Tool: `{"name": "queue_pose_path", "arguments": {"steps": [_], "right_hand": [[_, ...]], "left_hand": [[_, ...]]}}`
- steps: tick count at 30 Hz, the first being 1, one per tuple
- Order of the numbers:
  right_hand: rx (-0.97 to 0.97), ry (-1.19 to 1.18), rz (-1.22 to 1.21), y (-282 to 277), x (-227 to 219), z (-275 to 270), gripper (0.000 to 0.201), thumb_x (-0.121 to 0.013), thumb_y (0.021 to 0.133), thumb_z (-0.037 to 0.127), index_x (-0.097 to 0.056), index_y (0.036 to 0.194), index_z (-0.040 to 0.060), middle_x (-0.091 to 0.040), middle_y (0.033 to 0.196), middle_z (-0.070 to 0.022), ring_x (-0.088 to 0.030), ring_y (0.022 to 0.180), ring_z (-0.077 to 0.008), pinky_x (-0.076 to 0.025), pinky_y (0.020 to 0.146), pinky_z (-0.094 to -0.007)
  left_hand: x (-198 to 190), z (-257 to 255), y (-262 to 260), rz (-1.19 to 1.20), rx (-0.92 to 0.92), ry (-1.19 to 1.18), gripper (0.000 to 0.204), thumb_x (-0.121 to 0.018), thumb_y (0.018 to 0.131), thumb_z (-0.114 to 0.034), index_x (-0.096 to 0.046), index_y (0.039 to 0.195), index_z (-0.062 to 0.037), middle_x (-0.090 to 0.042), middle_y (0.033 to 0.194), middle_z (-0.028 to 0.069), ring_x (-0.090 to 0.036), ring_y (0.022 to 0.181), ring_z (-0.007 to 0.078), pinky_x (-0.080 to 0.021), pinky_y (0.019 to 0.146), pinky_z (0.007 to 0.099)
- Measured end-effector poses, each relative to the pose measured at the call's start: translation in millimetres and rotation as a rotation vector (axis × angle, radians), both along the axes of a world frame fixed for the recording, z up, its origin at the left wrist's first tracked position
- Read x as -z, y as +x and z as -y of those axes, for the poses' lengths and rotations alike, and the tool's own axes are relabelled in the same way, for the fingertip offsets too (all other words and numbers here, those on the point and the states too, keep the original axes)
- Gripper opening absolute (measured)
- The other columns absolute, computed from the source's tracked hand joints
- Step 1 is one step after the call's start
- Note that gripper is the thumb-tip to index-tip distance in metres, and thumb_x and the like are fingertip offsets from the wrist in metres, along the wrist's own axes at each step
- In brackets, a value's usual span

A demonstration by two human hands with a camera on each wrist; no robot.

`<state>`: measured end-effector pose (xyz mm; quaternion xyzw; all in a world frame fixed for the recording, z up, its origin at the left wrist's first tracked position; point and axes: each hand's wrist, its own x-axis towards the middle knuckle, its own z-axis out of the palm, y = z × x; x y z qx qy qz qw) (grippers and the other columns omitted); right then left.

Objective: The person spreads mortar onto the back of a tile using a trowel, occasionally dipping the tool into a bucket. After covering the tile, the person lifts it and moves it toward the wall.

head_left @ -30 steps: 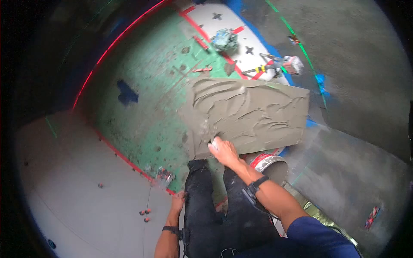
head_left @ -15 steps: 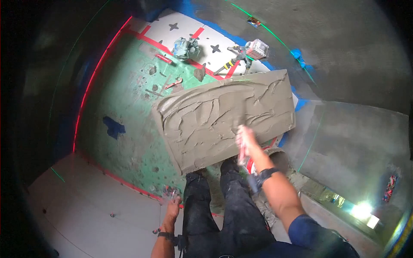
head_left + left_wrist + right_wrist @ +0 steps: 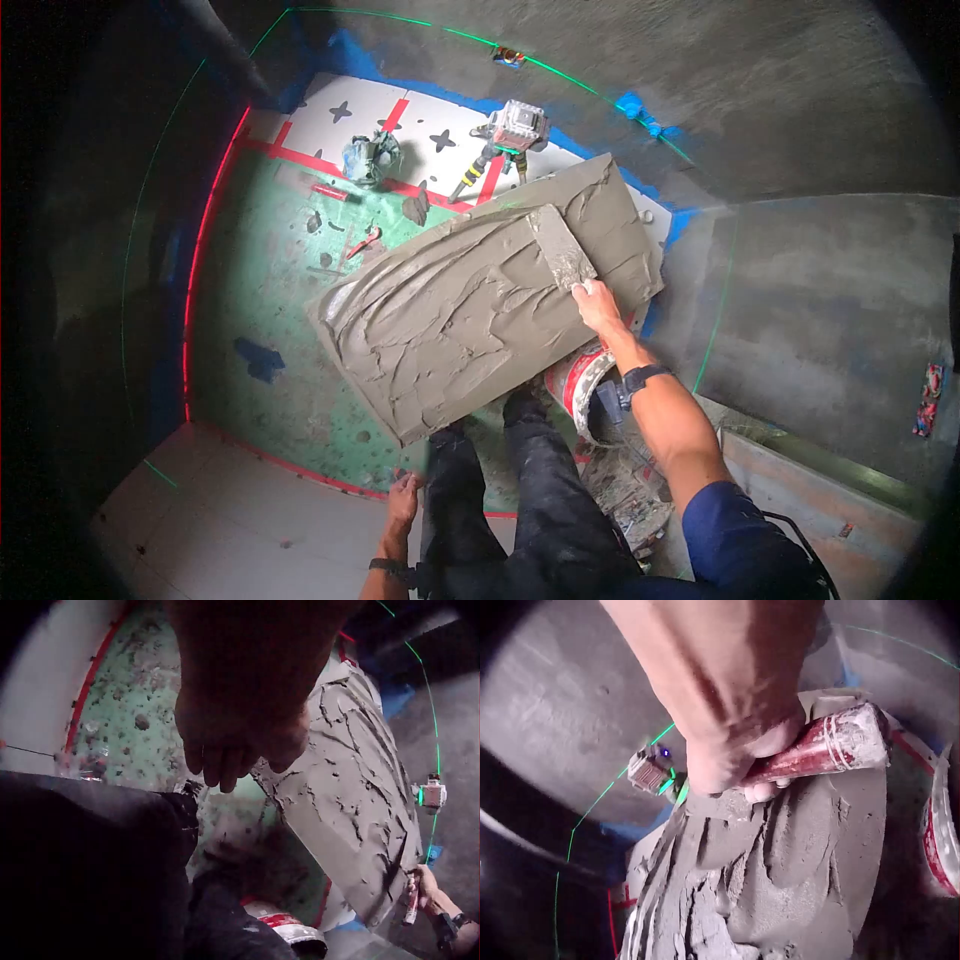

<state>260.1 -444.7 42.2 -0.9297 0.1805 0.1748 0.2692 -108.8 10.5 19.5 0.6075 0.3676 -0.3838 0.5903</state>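
Observation:
A rectangular slab [image 3: 378, 416] lies at an angle in front of the person's legs, its top coated with grey mortar [image 3: 450, 320] in uneven ridges. My right hand [image 3: 598, 305] grips a trowel [image 3: 560, 245] whose flat blade rests in the mortar towards the slab's right end. In the right wrist view, fingers wrap round its red, mortar-smeared handle [image 3: 817, 750]. The left hand [image 3: 404, 497] hangs by the left knee with nothing in it. Its fingers point loosely down in the left wrist view, near the slab's corner [image 3: 262, 776].
A mortar-smeared bucket [image 3: 575, 385] stands by the slab's near right side. Beyond the slab are a laser level [image 3: 520, 125] on a small tripod, a crumpled plastic bundle [image 3: 370, 158] and a red-handled tool [image 3: 365, 242]. Grey walls [image 3: 830, 290] enclose the floor.
The right hand and trowel have swept from the slab's near left part across to its right end. The head view has turned; the left hand stays low by the knee.

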Motion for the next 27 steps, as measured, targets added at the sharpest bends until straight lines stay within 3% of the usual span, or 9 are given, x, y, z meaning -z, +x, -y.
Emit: {"name": "queue_pose_path", "arguments": {"steps": [4, 7, 11, 13, 16, 18, 20, 24, 27], "right_hand": [[-0.25, -0.03, -0.109, 15.4, -54.6, -15.0, 0.039, -0.053, 0.087, 0.036, -0.057, 0.087, -0.0034, -0.064, 0.088, -0.025, -0.06, 0.089, -0.0473, -0.048, 0.076, -0.0518], [-0.476, -0.211, -0.194, 37.1, -55.2, -11.6, 0.035, -0.053, 0.088, 0.037, -0.058, 0.097, 0.0035, -0.065, 0.089, -0.0253, -0.062, 0.087, -0.0459, -0.049, 0.076, -0.0537], [-0.329, -0.313, -0.131, 71.8, -46.8, 66.5, 0.036, -0.051, 0.089, 0.038, -0.059, 0.098, 0.0046, -0.065, 0.09, -0.0254, -0.062, 0.086, -0.0454, -0.049, 0.077, -0.054], [-0.191, -0.294, 0.107, 62.1, -14.0, 112.5, 0.032, -0.051, 0.09, 0.035, -0.057, 0.089, 0.0042, -0.066, 0.076, -0.02, -0.065, 0.067, -0.037, -0.052, 0.06, -0.048], [0.596, 0.761, -0.241, 33.5, -2.0, 83.2, 0.025, -0.054, 0.091, 0.029, -0.046, 0.071, 0.0154, -0.044, 0.056, 0.0055, -0.041, 0.043, -0.005, -0.033, 0.035, -0.0228], [0.744, 1.111, -0.33, -10.0, 15.1, 30.6, 0.025, -0.056, 0.091, 0.032, -0.05, 0.073, 0.0152, -0.046, 0.056, 0.0037, -0.046, 0.044, -0.0086, -0.038, 0.038, -0.0241], [0.344, 0.871, -0.459, -40.3, 7.4, -21.3, 0.034, -0.055, 0.09, 0.038, -0.056, 0.081, 0.0054, -0.057, 0.066, -0.0073, -0.055, 0.052, -0.0175, -0.046, 0.047, -0.0334], [-0.566, 0.173, -0.277, -21.7, 13.6, 12.0, 0.04, -0.048, 0.086, 0.036, -0.062, 0.099, 0.0011, -0.066, 0.091, -0.0252, -0.065, 0.088, -0.0424, -0.05, 0.075, -0.0536], [-0.641, -0.068, -0.265, 46.5, -26.0, 78.8, 0.04, -0.044, 0.088, 0.035, -0.06, 0.101, 0.0014, -0.067, 0.09, -0.0252, -0.066, 0.085, -0.0426, -0.051, 0.079, -0.053]], "left_hand": [[-24.0, 27.1, 21.1, -0.014, 0.221, 0.093, 0.053, -0.05, 0.095, -0.045, -0.066, 0.105, 0.0039, -0.067, 0.101, 0.0105, -0.058, 0.096, 0.0183, -0.042, 0.09, 0.0326], [-33.2, 51.8, 24.7, -0.099, 0.067, 0.105, 0.053, -0.049, 0.095, -0.047, -0.067, 0.101, 0.0024, -0.067, 0.097, 0.0089, -0.056, 0.093, 0.0177, -0.042, 0.086, 0.0328], [-30.6, 71.4, 24.9, -0.108, 0.031, 0.12, 0.053, -0.051, 0.094, -0.046, -0.066, 0.105, 0.0038, -0.067, 0.097, 0.0081, -0.057, 0.089, 0.0179, -0.043, 0.084, 0.0314], [-43.0, 85.3, 23.1, -0.109, 0.027, 0.105, 0.053, -0.052, 0.094, -0.046, -0.066, 0.107, 0.0041, -0.067, 0.098, 0.0084, -0.058, 0.092, 0.0176, -0.043, 0.085, 0.031], [-81.1, 125.4, 76.1, -0.098, 0.077, 0.137, 0.049, -0.053, 0.094, -0.04, -0.064, 0.111, 0.0053, -0.068, 0.103, 0.0105, -0.06, 0.097, 0.018, -0.044, 0.088, 0.0301], [-90.3, 160.6, 89.1, -0.121, 0.14, 0.197, 0.045, -0.053, 0.095, -0.034, -0.063, 0.113, 0.0062, -0.068, 0.105, 0.0122, -0.062, 0.1, 0.0187, -0.045, 0.091, 0.0295], [-75.0, 190.7, 82.4, -0.138, -0.113, 0.076, 0.045, -0.053, 0.096, -0.033, -0.061, 0.115, 0.007, -0.068, 0.106, 0.0121, -0.061, 0.099, 0.0179, -0.044, 0.091, 0.0292], [-76.9, 228.2, 112.6, -0.086, -0.025, -0.008, 0.05, -0.052, 0.097, -0.034, -0.055, 0.123, 0.0084, -0.065, 0.112, 0.0136, -0.059, 0.103, 0.0186, -0.043, 0.092, 0.0287], [-77.4, 250.4, 118.5, -0.002, -0.14, -0.053, 0.049, -0.051, 0.097, -0.033, -0.055, 0.124, 0.0075, -0.066, 0.11, 0.0124, -0.059, 0.101, 0.018, -0.044, 0.091, 0.0282]]}}
